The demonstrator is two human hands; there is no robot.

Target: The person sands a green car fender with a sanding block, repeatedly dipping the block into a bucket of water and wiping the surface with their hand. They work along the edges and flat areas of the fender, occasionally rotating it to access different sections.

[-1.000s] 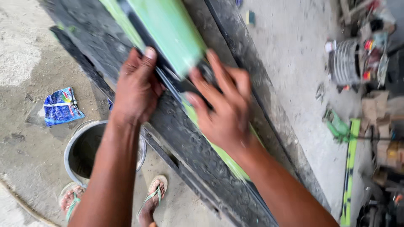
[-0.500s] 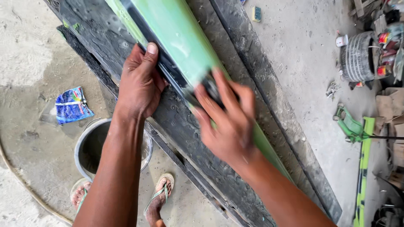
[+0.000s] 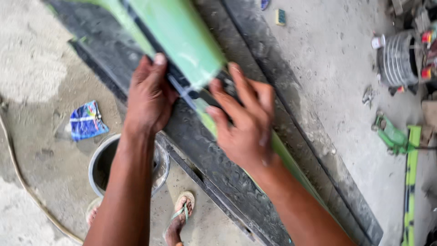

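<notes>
Left hand [image 3: 149, 98]: we see our fingers close together, curled over the edge of the long green piece [image 3: 182, 36]; the thumb lies flat on top.
Right hand [image 3: 246, 123]: our fingers are spread wide and pressed flat on a small dark thing we cannot make out.
Green piece: it lies slanted along the dark bench [image 3: 214, 159], under both our hands.
Blue wrapper [image 3: 86, 120]: crumpled and shiny, on the floor left of the bucket [image 3: 102, 159].
Small green block [image 3: 281, 17]: on the floor, far up.
</notes>
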